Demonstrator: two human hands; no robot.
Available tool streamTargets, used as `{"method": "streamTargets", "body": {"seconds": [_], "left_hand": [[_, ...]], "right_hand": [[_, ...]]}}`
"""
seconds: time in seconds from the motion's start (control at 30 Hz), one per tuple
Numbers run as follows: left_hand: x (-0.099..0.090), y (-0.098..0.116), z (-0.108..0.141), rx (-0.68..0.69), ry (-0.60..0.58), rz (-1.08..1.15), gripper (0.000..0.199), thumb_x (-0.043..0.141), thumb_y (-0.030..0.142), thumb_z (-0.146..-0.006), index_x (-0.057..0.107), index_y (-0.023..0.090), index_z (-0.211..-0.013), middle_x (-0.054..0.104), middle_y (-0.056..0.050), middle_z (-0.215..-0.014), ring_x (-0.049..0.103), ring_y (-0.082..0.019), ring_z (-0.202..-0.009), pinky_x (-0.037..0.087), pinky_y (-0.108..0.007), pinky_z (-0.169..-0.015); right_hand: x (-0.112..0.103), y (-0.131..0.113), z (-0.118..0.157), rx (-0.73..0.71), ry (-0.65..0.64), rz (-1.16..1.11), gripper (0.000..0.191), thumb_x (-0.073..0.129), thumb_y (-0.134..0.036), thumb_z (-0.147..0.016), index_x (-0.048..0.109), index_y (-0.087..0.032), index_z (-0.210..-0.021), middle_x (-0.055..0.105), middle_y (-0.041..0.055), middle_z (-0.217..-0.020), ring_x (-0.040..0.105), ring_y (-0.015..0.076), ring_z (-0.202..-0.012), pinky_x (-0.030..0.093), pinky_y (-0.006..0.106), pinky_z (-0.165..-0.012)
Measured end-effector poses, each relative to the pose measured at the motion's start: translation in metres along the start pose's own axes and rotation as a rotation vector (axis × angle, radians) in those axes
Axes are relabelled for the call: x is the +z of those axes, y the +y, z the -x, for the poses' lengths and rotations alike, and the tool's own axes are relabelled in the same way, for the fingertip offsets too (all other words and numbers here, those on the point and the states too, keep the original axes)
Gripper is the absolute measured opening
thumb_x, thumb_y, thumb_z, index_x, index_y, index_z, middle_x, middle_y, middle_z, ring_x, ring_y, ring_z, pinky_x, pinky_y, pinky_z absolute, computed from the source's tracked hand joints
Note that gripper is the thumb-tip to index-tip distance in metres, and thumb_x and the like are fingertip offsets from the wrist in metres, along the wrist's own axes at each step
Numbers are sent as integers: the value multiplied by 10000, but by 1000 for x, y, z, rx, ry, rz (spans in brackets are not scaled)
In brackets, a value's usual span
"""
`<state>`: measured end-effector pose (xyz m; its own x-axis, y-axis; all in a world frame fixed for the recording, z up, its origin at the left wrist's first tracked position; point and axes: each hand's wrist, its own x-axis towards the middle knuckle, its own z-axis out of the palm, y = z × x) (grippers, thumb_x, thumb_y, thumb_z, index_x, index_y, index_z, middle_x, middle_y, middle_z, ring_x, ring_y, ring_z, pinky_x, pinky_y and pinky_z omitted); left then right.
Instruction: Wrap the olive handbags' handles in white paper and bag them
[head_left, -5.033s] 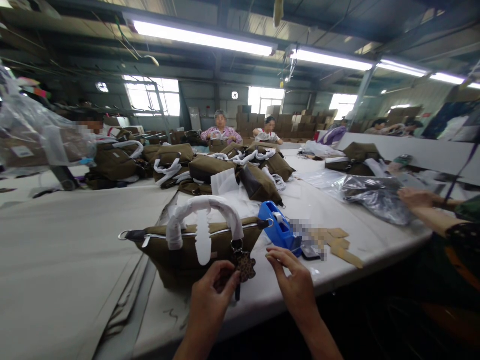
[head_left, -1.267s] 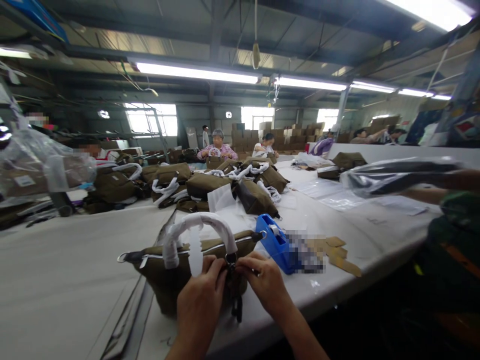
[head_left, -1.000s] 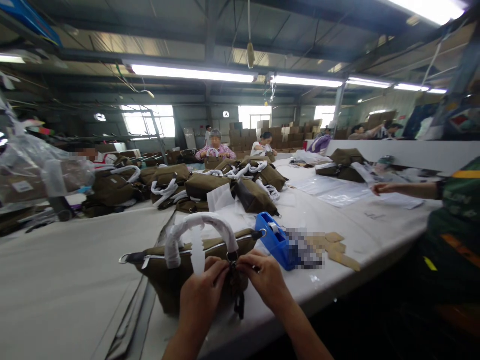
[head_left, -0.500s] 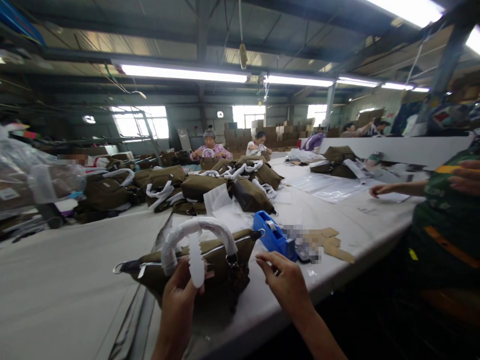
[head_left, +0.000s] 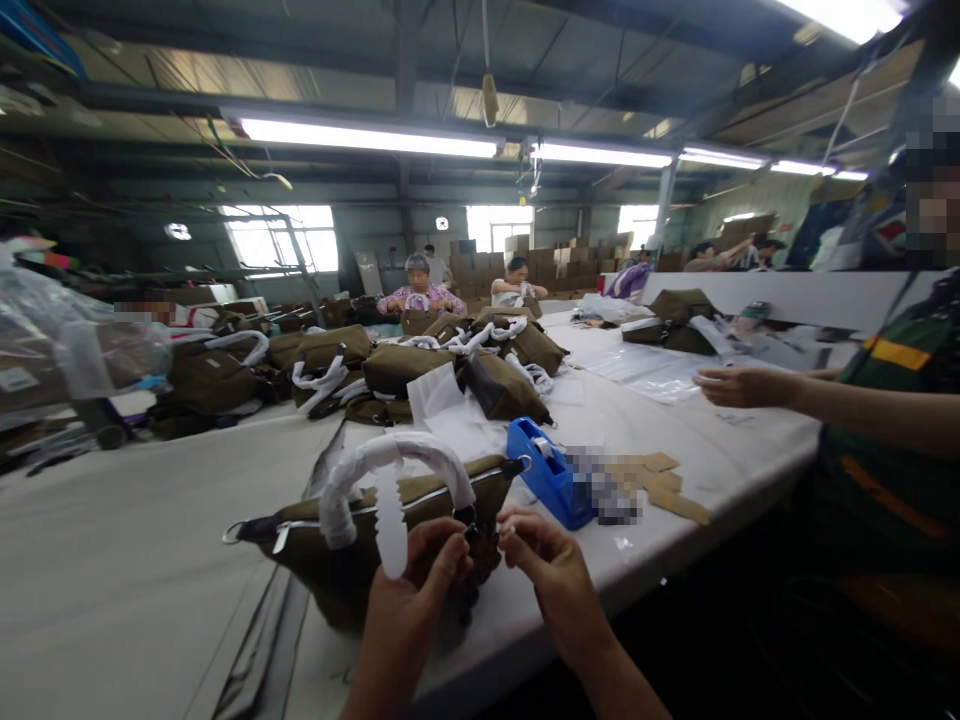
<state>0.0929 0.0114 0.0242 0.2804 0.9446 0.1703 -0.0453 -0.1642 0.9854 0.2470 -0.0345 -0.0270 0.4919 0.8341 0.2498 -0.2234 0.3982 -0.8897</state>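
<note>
An olive handbag (head_left: 322,580) stands on the table in front of me, its arched handle (head_left: 431,455) wrapped in white film. A white serrated strip (head_left: 391,515) hangs from the handle before the bag. My left hand (head_left: 416,600) pinches at the dark bag charm (head_left: 487,560) hanging below the handle's right end. Close by on the right, my right hand (head_left: 551,570) has thumb and forefinger pressed together. A tiny pale bit shows at those fingertips, too small to name. The charm's lower part is partly hidden by shadow and fingers.
A blue tape dispenser (head_left: 551,475) stands just beyond my right hand, beside brown card pieces (head_left: 660,485). More olive bags (head_left: 405,370) are heaped farther back. On the right, a co-worker's arm (head_left: 780,390) reaches over the table (head_left: 187,520). Other people sit across from me.
My left hand has moved right from beside the white strip to the charm. My right hand has shifted slightly left, nearer to it. The co-worker's arm at right reaches farther in.
</note>
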Motion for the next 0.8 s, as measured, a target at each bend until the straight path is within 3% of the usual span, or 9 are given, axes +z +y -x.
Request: {"method": "streamTargets", "body": {"seconds": [0.07,0.2,0.37,0.5,0.8], "left_hand": [[1,-4,2,9,-27,-22,288,764,435,-793,744,188,-941,751,-27,-828,712,-194,-742,580,-274,-708],[0,-10,0,167,-94,-143,190,712,397,-851,780,226,-899,756,-32,-905,712,-188,-790,574,-270,-754],[-5,-16,-6,320,-165,-306,150,679,372,-907,781,263,-927,750,-34,-975,698,-200,-964,552,-273,-882],[-5,-15,-7,423,-118,-354,96,697,322,-892,786,287,-887,751,-19,-935,684,-201,-976,540,-278,-894],[-1,-14,0,263,-52,-247,187,736,324,-852,780,279,-1028,778,5,-885,728,-182,-834,574,-245,-774]], "right_hand": [[1,-2,1,-41,-19,44,205,797,-391,-817,770,-190,-844,722,81,-1070,624,138,-724,534,253,-645],[3,-8,6,-23,-19,96,252,784,-425,-828,758,-192,-918,719,40,-755,670,168,-672,572,278,-658],[4,-12,9,-69,-20,208,263,746,-440,-855,780,-214,-985,725,33,-744,697,182,-670,609,285,-665],[4,-12,9,-123,-36,235,180,743,-396,-861,773,-226,-912,705,12,-728,683,153,-628,593,236,-622],[1,-4,7,-149,-37,325,76,771,-310,-833,767,-234,-833,721,7,-787,693,153,-718,584,217,-690]]}}
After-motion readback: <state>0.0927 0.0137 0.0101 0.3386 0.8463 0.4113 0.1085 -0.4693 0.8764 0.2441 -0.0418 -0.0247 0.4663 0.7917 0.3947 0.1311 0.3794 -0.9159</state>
